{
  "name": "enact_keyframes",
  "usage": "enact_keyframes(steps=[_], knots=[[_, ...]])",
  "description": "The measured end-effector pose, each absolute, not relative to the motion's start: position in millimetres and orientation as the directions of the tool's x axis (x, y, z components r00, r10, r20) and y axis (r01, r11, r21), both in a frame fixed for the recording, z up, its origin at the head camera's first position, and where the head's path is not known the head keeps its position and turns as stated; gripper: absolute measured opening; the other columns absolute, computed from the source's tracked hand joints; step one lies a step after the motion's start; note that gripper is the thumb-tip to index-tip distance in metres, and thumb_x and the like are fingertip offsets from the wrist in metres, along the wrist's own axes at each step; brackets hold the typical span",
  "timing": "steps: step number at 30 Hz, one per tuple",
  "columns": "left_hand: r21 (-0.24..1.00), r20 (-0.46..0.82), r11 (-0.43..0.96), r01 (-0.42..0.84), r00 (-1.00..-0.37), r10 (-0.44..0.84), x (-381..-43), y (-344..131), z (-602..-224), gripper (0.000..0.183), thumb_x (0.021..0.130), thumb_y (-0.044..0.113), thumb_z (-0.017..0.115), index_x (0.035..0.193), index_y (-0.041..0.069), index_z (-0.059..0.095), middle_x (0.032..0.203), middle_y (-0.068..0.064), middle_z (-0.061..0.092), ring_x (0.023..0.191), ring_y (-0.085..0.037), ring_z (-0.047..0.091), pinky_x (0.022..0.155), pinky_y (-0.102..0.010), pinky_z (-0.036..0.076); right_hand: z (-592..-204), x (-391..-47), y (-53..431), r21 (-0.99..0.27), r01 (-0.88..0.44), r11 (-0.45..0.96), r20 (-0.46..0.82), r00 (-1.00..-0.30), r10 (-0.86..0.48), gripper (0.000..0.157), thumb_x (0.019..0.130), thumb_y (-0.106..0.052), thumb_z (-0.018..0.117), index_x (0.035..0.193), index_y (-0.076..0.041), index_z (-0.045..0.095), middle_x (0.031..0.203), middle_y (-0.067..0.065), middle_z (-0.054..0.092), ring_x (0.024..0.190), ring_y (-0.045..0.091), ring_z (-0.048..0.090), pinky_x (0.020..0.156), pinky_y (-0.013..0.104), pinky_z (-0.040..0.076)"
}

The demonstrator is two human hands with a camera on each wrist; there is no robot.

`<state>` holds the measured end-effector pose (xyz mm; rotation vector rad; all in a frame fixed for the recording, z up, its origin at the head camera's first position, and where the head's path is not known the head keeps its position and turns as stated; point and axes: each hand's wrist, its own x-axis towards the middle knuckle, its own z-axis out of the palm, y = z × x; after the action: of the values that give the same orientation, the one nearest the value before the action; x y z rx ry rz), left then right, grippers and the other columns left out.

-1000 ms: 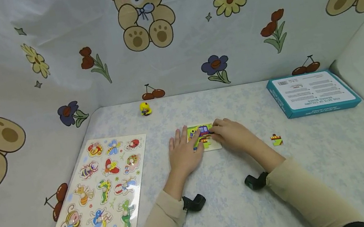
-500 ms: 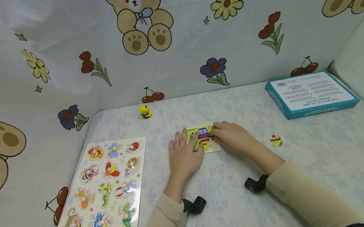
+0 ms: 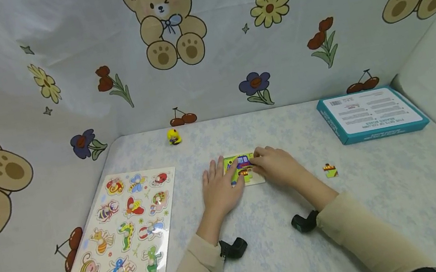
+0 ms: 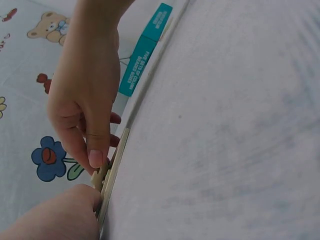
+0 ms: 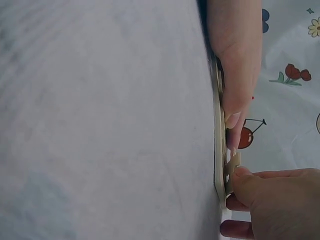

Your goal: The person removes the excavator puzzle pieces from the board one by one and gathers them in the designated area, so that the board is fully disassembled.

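On the pale, blue-mottled tabletop [image 3: 272,252]: a small rectangular wooden puzzle board [image 3: 258,179], carrying green and purple vehicle-printed pieces, is lying flat under both hands.
Left hand [image 3: 221,191]: extended fingers are resting spread across the board's left side, apparently bracing it against sliding.
Right hand [image 3: 279,165]: thumb and fingers are pinching a thin, pale-edged wooden jigsaw piece [image 5: 235,161] at the board's right side, a grip likely giving fine control; its print is mostly hiding.
Loose piece: a small red, yellow and green jigsaw piece [image 3: 330,170] is lying right of the board, seemingly within easy reach.
Set aside: a large insect-picture board [image 3: 112,221], a teal-and-white box [image 3: 374,113] and a small yellow figurine [image 3: 174,137] are sitting well apart, probably leaving elbow room.
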<state>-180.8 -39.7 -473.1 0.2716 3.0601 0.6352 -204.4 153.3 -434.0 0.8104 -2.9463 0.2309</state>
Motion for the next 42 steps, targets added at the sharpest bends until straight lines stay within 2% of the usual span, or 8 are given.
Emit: enact_keyframes(steps=[5,13,17,20,27,33,38,42], knots=[[0.398,0.03,0.902,0.168,-0.985,0.17,-179.7,-38.9,-472.4,0.057,0.099,0.056,0.037,0.153,0.039,0.035,0.168,-0.003,0.016,0.156,-0.029,0.007,0.125,-0.054,0.006,-436.4,-204.6,156.2,-0.121,-0.53,0.839,0.122,-0.847,-0.518,0.027,0.099,-0.025,0.062,0.121,-0.012,0.072,0.112,0.005,0.066,0.097,0.023,0.063,0.081,0.04,0.057],[0.392,0.031,0.904,0.17,-0.985,0.172,-178.0,-39.6,-471.2,0.057,0.099,0.056,0.038,0.153,0.038,0.035,0.168,-0.003,0.016,0.156,-0.029,0.007,0.125,-0.053,0.006,-434.6,-203.9,159.5,-0.193,-0.535,0.823,0.106,-0.845,-0.524,0.029,0.098,-0.022,0.064,0.123,-0.008,0.069,0.114,0.006,0.066,0.101,0.022,0.063,0.086,0.039,0.056],[0.394,0.031,0.903,0.168,-0.985,0.17,-178.0,-39.7,-471.7,0.057,0.099,0.056,0.038,0.153,0.038,0.035,0.168,-0.003,0.016,0.156,-0.029,0.007,0.125,-0.053,0.006,-434.8,-206.0,159.4,-0.239,-0.49,0.838,0.058,-0.869,-0.492,0.031,0.098,-0.024,0.064,0.124,-0.008,0.067,0.118,0.007,0.064,0.107,0.023,0.062,0.092,0.041,0.054],[0.396,0.035,0.902,0.169,-0.985,0.17,-178.7,-39.4,-472.6,0.056,0.099,0.055,0.038,0.153,0.038,0.036,0.168,-0.003,0.017,0.156,-0.029,0.008,0.125,-0.054,0.006,-434.9,-208.6,159.2,-0.335,-0.422,0.842,0.018,-0.897,-0.442,0.032,0.096,-0.024,0.067,0.123,-0.006,0.066,0.115,0.007,0.063,0.104,0.021,0.061,0.092,0.04,0.054],[0.396,0.028,0.904,0.164,-0.986,0.167,-180.7,-39.5,-476.2,0.057,0.099,0.056,0.035,0.154,0.04,0.033,0.168,0.0,0.014,0.156,-0.027,0.006,0.125,-0.052,0.005,-436.7,-213.6,161.8,-0.579,-0.293,0.761,-0.005,-0.932,-0.363,0.027,0.089,-0.016,0.074,0.113,-0.01,0.062,0.106,0.006,0.064,0.093,0.019,0.058,0.083,0.036,0.052],[0.4,0.025,0.902,0.164,-0.985,0.168,-179.6,-39.3,-475.5,0.056,0.099,0.055,0.036,0.153,0.04,0.034,0.168,-0.001,0.015,0.156,-0.027,0.006,0.125,-0.052,0.006,-435.1,-209.7,165.0,-0.667,-0.273,0.694,0.017,-0.936,-0.352,0.023,0.088,-0.014,0.074,0.108,-0.013,0.064,0.094,0.002,0.067,0.078,0.016,0.055,0.07,0.03,0.047],[0.403,0.015,0.902,0.153,-0.987,0.161,-179.1,-38.7,-474.2,0.056,0.099,0.055,0.036,0.154,0.041,0.033,0.168,0.0,0.014,0.156,-0.027,0.005,0.126,-0.052,0.005,-426.8,-205.7,177.0,-0.751,-0.182,0.635,-0.017,-0.956,-0.294,0.022,0.091,-0.016,0.072,0.111,-0.013,0.065,0.096,0.005,0.067,0.08,0.019,0.053,0.069,0.029,0.045],[0.407,0.034,0.899,0.162,-0.986,0.162,-179.0,-38.8,-472.9,0.056,0.099,0.055,0.037,0.153,0.04,0.035,0.168,-0.001,0.016,0.156,-0.028,0.007,0.125,-0.053,0.006,-418.2,-205.3,197.3,-0.767,-0.102,0.633,-0.066,-0.969,-0.236,0.022,0.094,-0.017,0.067,0.116,-0.013,0.062,0.1,0.009,0.065,0.08,0.022,0.052,0.066,0.029,0.045]])
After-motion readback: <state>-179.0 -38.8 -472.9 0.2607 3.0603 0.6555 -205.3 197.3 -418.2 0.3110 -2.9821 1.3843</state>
